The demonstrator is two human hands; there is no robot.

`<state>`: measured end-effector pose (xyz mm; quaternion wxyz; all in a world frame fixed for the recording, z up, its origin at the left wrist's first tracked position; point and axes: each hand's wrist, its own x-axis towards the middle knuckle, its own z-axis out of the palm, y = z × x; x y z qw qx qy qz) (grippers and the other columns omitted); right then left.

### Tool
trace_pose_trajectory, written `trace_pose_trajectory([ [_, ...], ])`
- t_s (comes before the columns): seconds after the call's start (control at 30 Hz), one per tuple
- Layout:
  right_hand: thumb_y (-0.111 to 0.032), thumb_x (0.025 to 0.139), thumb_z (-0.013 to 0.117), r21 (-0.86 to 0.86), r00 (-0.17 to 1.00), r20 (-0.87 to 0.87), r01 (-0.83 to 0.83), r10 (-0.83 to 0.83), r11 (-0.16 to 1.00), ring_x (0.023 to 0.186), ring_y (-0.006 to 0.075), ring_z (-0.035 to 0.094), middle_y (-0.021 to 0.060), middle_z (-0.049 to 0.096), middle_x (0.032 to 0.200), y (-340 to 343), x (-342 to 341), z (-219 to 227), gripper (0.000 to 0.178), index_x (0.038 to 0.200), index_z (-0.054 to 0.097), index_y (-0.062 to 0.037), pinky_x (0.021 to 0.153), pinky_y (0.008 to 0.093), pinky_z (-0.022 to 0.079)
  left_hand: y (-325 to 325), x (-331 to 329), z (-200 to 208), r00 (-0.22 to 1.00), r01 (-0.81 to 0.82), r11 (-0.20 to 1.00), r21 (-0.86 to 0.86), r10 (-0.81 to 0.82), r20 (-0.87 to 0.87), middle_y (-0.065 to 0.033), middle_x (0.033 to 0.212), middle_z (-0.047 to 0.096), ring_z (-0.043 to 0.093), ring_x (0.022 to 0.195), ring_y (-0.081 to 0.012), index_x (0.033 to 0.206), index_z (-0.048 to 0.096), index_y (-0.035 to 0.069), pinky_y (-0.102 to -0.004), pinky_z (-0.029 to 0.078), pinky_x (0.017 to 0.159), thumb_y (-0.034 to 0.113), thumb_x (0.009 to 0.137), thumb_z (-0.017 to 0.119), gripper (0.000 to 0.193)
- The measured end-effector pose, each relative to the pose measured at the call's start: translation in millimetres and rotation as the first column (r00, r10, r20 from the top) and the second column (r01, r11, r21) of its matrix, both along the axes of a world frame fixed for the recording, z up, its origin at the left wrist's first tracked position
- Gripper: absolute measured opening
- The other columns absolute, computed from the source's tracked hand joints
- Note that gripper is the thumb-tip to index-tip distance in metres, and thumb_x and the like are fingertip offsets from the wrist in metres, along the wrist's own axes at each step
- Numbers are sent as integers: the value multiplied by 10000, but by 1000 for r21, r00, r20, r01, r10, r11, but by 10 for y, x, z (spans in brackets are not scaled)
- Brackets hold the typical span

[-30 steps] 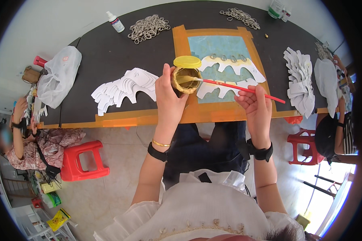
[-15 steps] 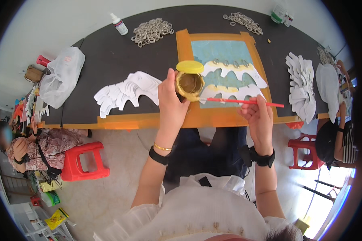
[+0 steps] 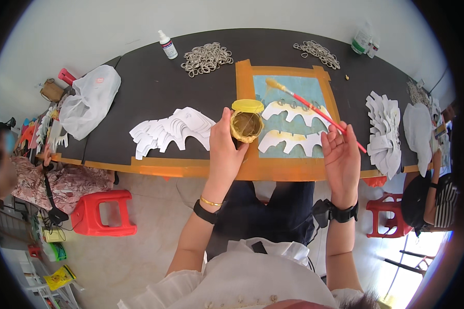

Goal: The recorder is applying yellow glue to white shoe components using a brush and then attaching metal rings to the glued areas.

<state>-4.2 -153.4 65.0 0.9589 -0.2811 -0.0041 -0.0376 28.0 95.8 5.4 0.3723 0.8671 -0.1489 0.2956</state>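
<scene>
My left hand (image 3: 227, 147) is wrapped round a small open jar (image 3: 247, 138) of yellowish-brown paste, its yellow lid (image 3: 247, 106) tipped back at the far rim. Between the fingers of my right hand (image 3: 343, 159) is a red-handled brush (image 3: 314, 107), its paste-coated bristles pointing to the far left over a blue sheet (image 3: 312, 85). Two scalloped white cut-outs lie on that sheet, a far piece (image 3: 308, 117) and a near piece (image 3: 288, 147). Yellowish paste runs along their upper edges, and several metal rings (image 3: 295, 104) sit along the far one.
Orange tape (image 3: 245, 82) frames the blue sheet. Stacked white cut-outs lie left (image 3: 172, 129) and right (image 3: 384, 134). Two heaps of metal rings (image 3: 206, 58) (image 3: 318, 54), a white bottle (image 3: 167, 45) and a plastic bag (image 3: 90, 100) are on the dark table. Other people sit at both sides.
The brush has left the jar's rim and swung up over the blue sheet, with its bristles lifted away from me. My left hand still holds the jar; the whole view has shifted slightly.
</scene>
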Motion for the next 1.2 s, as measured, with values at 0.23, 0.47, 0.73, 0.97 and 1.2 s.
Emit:
trace_pose_trajectory([
  [0.23,-245,1022,393,-220,972,225,121,-70,968,945,230,650,174,658,1005,105,27,370,290,1079,536,1,921,382,512,6,-27,-84,999,-46,999,-14,46,-1,-160,1280,511,498,1146,-337,1449,213,-6,-404,410,978,57,711,790,939],
  [0.47,-220,1028,387,-710,929,327,361,-171,605,738,230,685,196,675,847,230,-41,107,318,977,538,55,734,317,550,-1,39,-21,999,-33,999,-9,33,20,-146,1282,513,503,1138,-325,1456,205,12,-398,419,965,40,710,787,947],
  [0.73,-222,1026,401,-802,942,280,334,-183,495,680,194,674,161,672,794,162,-150,-17,321,920,543,45,688,283,542,-22,43,-66,997,30,997,-65,-25,74,-155,1247,520,498,1114,-352,1429,293,60,-435,412,954,-36,635,788,941],
  [0.97,-271,1021,407,-579,965,59,241,-255,779,671,183,654,132,651,758,18,-93,-192,336,923,547,18,728,334,568,-18,31,-47,999,12,1000,24,-14,49,-119,1307,509,499,1138,-312,1453,219,31,-388,421,967,4,697,782,944],
  [1.2,-278,1023,410,-477,968,55,243,-247,845,754,216,670,161,662,832,37,-74,-167,331,962,545,19,788,359,561,-2,22,-64,999,12,1000,29,-14,42,-129,1313,505,493,1153,-311,1453,214,24,-390,416,975,2,702,778,939],
])
